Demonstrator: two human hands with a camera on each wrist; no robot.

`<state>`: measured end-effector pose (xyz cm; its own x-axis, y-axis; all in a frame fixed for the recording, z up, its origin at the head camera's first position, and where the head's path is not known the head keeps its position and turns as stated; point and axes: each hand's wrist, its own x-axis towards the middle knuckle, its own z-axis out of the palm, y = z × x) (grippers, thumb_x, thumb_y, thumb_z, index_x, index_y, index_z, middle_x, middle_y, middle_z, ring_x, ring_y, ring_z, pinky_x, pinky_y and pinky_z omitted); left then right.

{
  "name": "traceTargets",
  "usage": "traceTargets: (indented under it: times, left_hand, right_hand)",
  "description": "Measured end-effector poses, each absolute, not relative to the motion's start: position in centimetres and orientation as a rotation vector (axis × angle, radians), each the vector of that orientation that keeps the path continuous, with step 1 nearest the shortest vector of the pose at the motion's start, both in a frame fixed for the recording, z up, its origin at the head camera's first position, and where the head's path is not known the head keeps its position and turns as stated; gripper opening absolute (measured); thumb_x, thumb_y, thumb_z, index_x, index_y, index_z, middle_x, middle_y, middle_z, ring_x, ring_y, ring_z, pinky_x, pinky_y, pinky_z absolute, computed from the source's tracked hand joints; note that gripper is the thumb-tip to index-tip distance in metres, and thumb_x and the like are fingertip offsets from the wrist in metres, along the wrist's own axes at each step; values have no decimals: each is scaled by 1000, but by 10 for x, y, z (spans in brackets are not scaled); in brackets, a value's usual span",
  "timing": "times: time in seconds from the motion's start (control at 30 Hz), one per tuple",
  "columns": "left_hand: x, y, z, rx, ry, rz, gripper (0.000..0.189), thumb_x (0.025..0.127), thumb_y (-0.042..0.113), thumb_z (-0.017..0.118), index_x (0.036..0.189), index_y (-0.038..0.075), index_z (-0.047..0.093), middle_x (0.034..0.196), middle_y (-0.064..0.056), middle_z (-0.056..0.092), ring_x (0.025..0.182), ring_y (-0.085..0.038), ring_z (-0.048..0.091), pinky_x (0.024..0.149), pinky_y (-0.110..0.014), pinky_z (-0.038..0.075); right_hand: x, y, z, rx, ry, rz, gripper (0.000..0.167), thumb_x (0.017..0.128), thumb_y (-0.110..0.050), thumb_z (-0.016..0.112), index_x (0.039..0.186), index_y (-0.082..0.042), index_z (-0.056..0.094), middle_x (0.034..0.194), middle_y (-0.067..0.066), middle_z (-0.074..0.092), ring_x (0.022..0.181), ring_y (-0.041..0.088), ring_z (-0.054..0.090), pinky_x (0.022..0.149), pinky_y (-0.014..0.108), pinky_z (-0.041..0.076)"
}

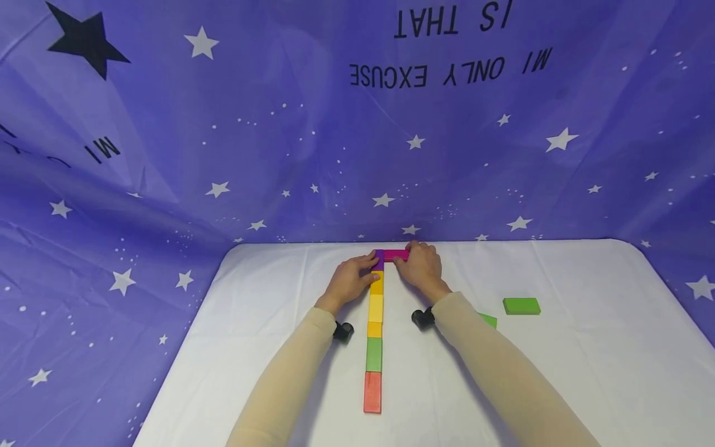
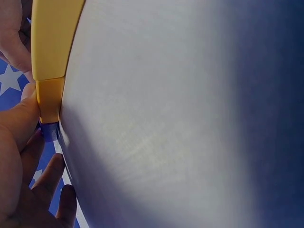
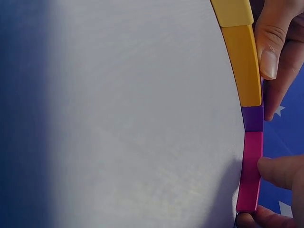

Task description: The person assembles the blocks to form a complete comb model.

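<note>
A purple block (image 1: pixel 378 259) tops a straight line of coloured blocks, with an orange block (image 1: pixel 377 282) just below it. My left hand (image 1: pixel 347 280) touches this end, its thumb at the orange block and a fingertip at the purple one; the other fingers spread loosely in the left wrist view. A magenta block (image 3: pixel 251 171) lies crosswise, one end against the purple block. My right hand (image 1: pixel 420 267) pinches the magenta block's outer end, with the thumb (image 3: pixel 275 170) on its long side and a finger at the end.
The line runs on toward me through a yellow block (image 1: pixel 376 308), another orange block (image 1: pixel 375 329), a green block (image 1: pixel 374 354) and a red block (image 1: pixel 372 392). Two bright green blocks lie to the right, one (image 1: pixel 522 306) in full view and one (image 1: pixel 488 320) partly behind my right sleeve.
</note>
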<state>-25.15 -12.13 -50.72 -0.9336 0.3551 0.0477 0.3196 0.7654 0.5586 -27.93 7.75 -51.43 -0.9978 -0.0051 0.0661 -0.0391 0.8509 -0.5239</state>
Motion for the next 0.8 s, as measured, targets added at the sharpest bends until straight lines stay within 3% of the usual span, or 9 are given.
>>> traceTargets:
  times: [0.17, 0.33, 0.8]
  left_hand:
    - [-251, -120, -505, 562, 2889, 910, 48, 96, 28, 69, 140, 11, 59, 152, 2, 49, 141, -26, 45, 118, -42, 32]
    - [-251, -120, -506, 539, 2888, 894, 48, 97, 28, 69, 141, 12, 59, 152, 3, 48, 141, -25, 44, 119, -42, 31]
    - [-250, -119, -506, 502, 2876, 893, 48, 97, 28, 69, 142, 14, 58, 153, 5, 47, 142, -23, 42, 120, -42, 29]
  right_hand:
    - [-277, 80, -510, 13, -2975, 885, 54, 90, -39, 70, 126, 0, 62, 118, 22, 67, 109, 41, 57, 93, 52, 49]
    - [-267, 87, -498, 16, -2973, 994, 62, 92, -41, 68, 137, -1, 54, 112, 18, 69, 110, 39, 57, 90, 51, 50]
    - [-223, 136, -456, 164, -2877, 1154, 53, 94, -39, 67, 132, -2, 60, 111, 16, 68, 104, 35, 57, 88, 50, 47]
